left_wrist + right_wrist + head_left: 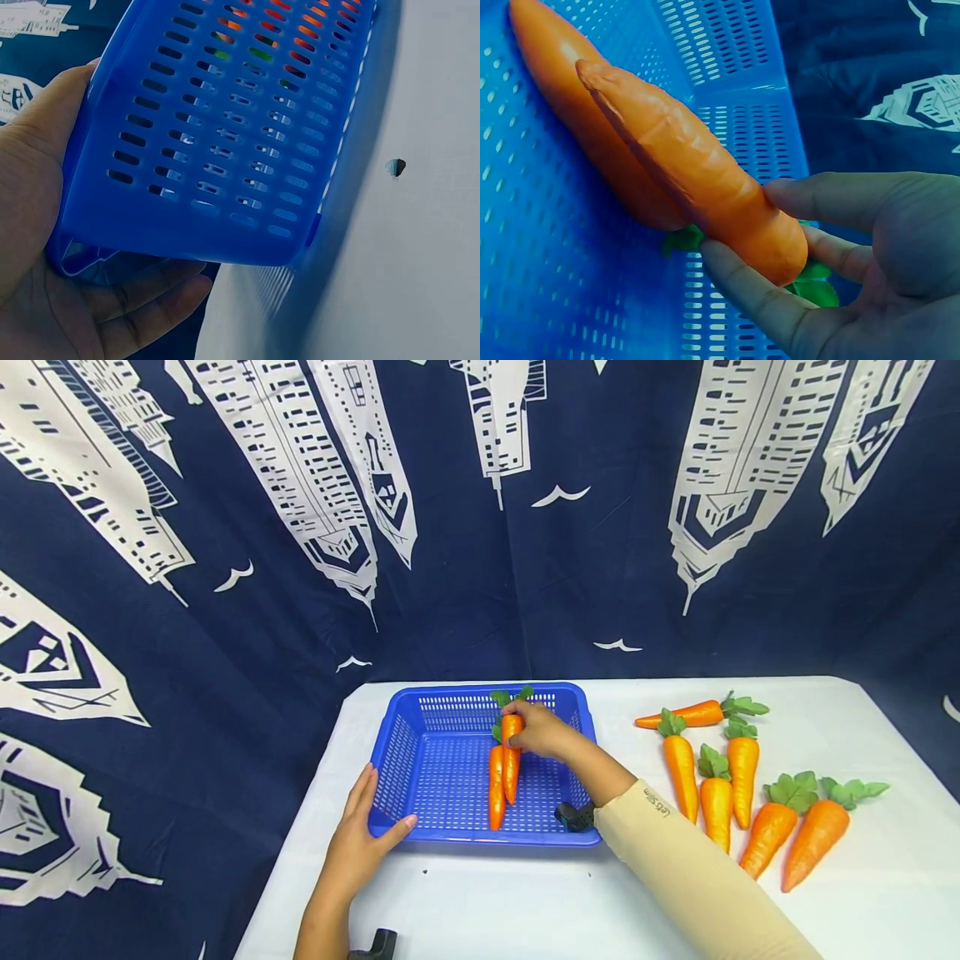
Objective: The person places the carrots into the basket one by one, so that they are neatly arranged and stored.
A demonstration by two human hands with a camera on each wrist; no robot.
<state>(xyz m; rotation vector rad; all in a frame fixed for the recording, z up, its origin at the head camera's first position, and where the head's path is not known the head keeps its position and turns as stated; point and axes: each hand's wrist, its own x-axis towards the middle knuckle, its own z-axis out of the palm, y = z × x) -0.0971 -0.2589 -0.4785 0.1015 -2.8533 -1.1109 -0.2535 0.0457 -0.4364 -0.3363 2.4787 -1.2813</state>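
A blue plastic basket with slotted walls stands on the white table. My left hand holds its near left corner, the thumb over the front rim and the fingers along the left side, as the left wrist view also shows. Inside the basket, my right hand pinches an orange carrot near its leafy top between thumb and fingers. That carrot's tip points toward the front wall. Right beside it, on its left, lies a second carrot, partly overlapped by the held one in the right wrist view.
On the table to the right, several carrots with green leaves lie loosely grouped, one carrot crosswise at the back and a thick carrot nearest the right. A dark blue cloth with white buildings hangs behind the table.
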